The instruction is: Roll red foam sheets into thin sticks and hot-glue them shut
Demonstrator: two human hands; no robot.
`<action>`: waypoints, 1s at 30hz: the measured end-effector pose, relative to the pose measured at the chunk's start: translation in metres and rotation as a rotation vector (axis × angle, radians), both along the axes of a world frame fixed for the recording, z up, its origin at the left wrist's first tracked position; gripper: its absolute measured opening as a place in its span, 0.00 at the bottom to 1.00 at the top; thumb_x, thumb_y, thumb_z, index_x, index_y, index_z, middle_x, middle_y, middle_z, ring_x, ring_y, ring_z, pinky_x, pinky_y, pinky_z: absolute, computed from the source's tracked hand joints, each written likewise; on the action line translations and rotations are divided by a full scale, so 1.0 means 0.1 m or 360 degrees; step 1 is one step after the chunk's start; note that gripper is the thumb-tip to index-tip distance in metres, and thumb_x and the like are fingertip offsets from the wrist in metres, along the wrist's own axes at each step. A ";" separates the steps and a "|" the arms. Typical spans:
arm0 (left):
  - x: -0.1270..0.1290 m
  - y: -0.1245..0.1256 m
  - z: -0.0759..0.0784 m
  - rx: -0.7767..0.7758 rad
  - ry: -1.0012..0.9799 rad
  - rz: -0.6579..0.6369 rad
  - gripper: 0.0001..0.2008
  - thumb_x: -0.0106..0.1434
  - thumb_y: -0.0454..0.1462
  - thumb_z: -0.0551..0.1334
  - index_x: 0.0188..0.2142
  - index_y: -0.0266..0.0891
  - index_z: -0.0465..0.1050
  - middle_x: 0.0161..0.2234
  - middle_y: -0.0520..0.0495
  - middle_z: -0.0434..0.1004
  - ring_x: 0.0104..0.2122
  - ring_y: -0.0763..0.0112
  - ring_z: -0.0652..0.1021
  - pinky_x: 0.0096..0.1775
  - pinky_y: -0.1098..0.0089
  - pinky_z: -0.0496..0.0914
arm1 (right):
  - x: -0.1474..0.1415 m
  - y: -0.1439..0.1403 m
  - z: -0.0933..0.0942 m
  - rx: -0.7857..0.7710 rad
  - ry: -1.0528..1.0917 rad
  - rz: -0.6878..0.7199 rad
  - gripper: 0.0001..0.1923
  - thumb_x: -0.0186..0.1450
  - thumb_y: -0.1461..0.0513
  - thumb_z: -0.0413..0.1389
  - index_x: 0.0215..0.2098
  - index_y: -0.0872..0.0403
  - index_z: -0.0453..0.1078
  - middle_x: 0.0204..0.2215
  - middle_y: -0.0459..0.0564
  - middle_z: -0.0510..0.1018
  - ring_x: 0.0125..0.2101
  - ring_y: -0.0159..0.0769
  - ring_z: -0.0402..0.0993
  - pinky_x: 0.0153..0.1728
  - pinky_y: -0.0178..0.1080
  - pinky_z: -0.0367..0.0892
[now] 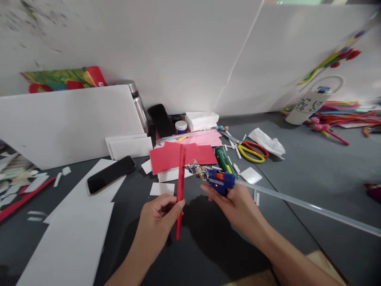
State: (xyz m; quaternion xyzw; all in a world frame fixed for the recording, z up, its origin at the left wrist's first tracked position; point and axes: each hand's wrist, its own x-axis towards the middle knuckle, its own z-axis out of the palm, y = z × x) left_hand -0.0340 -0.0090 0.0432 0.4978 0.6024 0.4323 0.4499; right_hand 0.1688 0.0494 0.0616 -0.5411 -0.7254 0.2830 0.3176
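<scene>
Between the thumb and fingers of my left hand [162, 216] is a narrow red strip [181, 182], held nearly upright over the dark table. My right hand [229, 202] is wrapped round a blue glue gun [220, 179], whose small light glows. Its tip points left and is at the strip's right edge; I cannot tell whether they touch. Stringy tan residue covers the nozzle, and a long clear glue stick [309, 207] runs out of the back toward the right. Red paper sheets [166, 158] lie behind the strip, with a small white card [162, 189] in front of them.
Scissors [251, 153], a green cutter [222, 159] and crumpled tissue [267, 143] lie beyond my right hand. To the left are a black phone [111, 174] and white boards [68, 242]. A white tumbler [308, 105] stands at the back right near colourful pipe cleaners [351, 115].
</scene>
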 end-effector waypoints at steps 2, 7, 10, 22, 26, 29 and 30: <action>0.00 0.00 0.00 -0.0011 -0.0005 -0.0009 0.14 0.63 0.46 0.64 0.27 0.39 0.76 0.24 0.53 0.67 0.25 0.72 0.69 0.28 0.74 0.63 | 0.00 0.00 0.00 -0.0032 0.0000 0.0002 0.21 0.66 0.49 0.55 0.21 0.52 0.70 0.17 0.47 0.75 0.21 0.38 0.72 0.22 0.36 0.66; -0.01 0.01 -0.02 -0.0038 0.0007 -0.0016 0.14 0.63 0.46 0.65 0.28 0.39 0.78 0.24 0.52 0.68 0.26 0.72 0.69 0.28 0.74 0.63 | 0.00 0.01 0.00 -0.0053 0.0045 0.0015 0.20 0.66 0.49 0.55 0.23 0.52 0.72 0.16 0.47 0.74 0.20 0.38 0.70 0.21 0.37 0.66; -0.02 0.01 -0.02 -0.0058 -0.0015 -0.0008 0.14 0.62 0.47 0.65 0.28 0.39 0.79 0.23 0.53 0.67 0.24 0.74 0.67 0.26 0.75 0.61 | 0.00 0.01 0.01 -0.0076 0.0072 0.0038 0.19 0.67 0.49 0.55 0.27 0.53 0.74 0.19 0.47 0.76 0.22 0.38 0.72 0.23 0.37 0.67; -0.05 0.03 -0.02 -0.0120 -0.0149 0.0044 0.14 0.60 0.47 0.66 0.31 0.38 0.79 0.22 0.53 0.69 0.19 0.76 0.69 0.22 0.76 0.65 | -0.02 -0.04 0.07 -0.0187 -0.0006 0.0131 0.18 0.67 0.50 0.54 0.28 0.53 0.71 0.21 0.48 0.78 0.24 0.40 0.75 0.24 0.36 0.66; -0.06 0.05 0.00 -0.0118 -0.0142 0.0055 0.13 0.60 0.46 0.67 0.30 0.38 0.79 0.23 0.54 0.70 0.17 0.77 0.69 0.21 0.76 0.64 | -0.02 -0.04 0.07 -0.0188 0.0017 0.0171 0.16 0.67 0.50 0.54 0.31 0.53 0.73 0.25 0.49 0.80 0.27 0.41 0.77 0.26 0.36 0.67; -0.06 0.05 0.01 -0.0121 -0.0141 0.0066 0.13 0.60 0.46 0.67 0.30 0.38 0.79 0.22 0.54 0.70 0.17 0.77 0.70 0.21 0.76 0.65 | -0.03 -0.04 0.07 -0.0193 0.0005 0.0192 0.16 0.67 0.50 0.54 0.32 0.53 0.72 0.27 0.50 0.80 0.28 0.41 0.77 0.27 0.36 0.67; -0.06 0.05 0.01 -0.0121 -0.0139 0.0065 0.13 0.60 0.46 0.67 0.30 0.38 0.79 0.22 0.54 0.70 0.18 0.77 0.70 0.21 0.76 0.65 | -0.03 -0.04 0.07 -0.0199 -0.0001 0.0198 0.16 0.68 0.50 0.54 0.32 0.53 0.72 0.27 0.50 0.80 0.28 0.42 0.77 0.27 0.36 0.67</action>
